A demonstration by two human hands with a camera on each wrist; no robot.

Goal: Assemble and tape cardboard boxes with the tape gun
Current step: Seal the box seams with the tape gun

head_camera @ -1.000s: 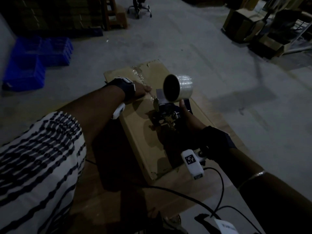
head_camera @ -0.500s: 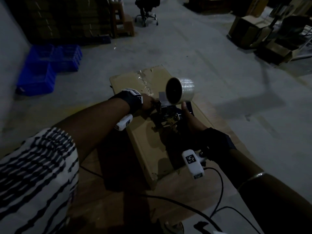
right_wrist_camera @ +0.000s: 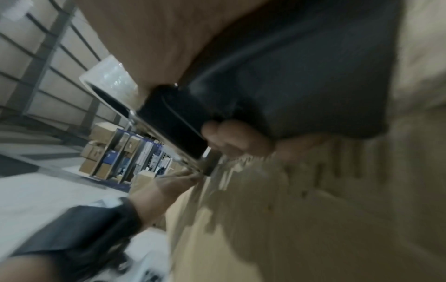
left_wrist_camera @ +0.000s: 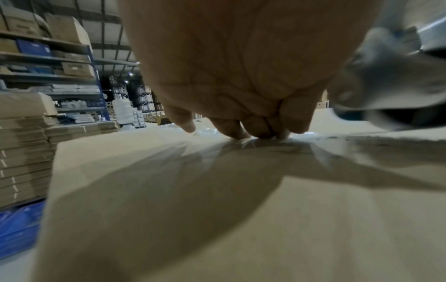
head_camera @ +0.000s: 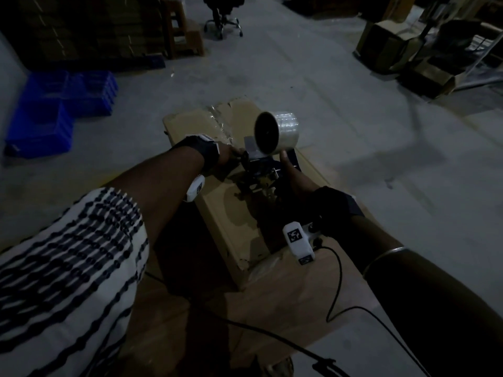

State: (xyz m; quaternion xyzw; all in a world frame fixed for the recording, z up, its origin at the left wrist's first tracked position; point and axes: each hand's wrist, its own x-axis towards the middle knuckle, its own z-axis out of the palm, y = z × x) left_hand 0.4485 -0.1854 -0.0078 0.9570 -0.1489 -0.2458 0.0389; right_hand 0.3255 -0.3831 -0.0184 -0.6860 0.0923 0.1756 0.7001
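Observation:
A long cardboard box [head_camera: 217, 208] lies on the floor in front of me. Clear tape [head_camera: 217, 118] runs crinkled along its top seam at the far end. My right hand [head_camera: 296, 180] grips the dark handle of the tape gun [head_camera: 258, 170], which stands on the box top with its clear tape roll [head_camera: 283, 131] raised. In the right wrist view my fingers [right_wrist_camera: 231, 139] wrap around the handle [right_wrist_camera: 289, 85]. My left hand [head_camera: 228, 153] is just left of the gun's front. Its fingertips [left_wrist_camera: 255, 131] press the tape [left_wrist_camera: 265, 142] onto the box [left_wrist_camera: 217, 209].
Blue crates [head_camera: 54, 112] sit on the floor at the left, an office chair [head_camera: 223, 17] at the back and open cartons [head_camera: 386, 47] at the back right. Flat cardboard [head_camera: 285, 295] lies under the box, crossed by a black cable [head_camera: 334, 281]. Stacked flat cartons [left_wrist_camera: 21, 143] stand to the left.
My left hand has slid along the taped seam toward me, up to the front of the tape gun. The right hand and the gun have barely moved.

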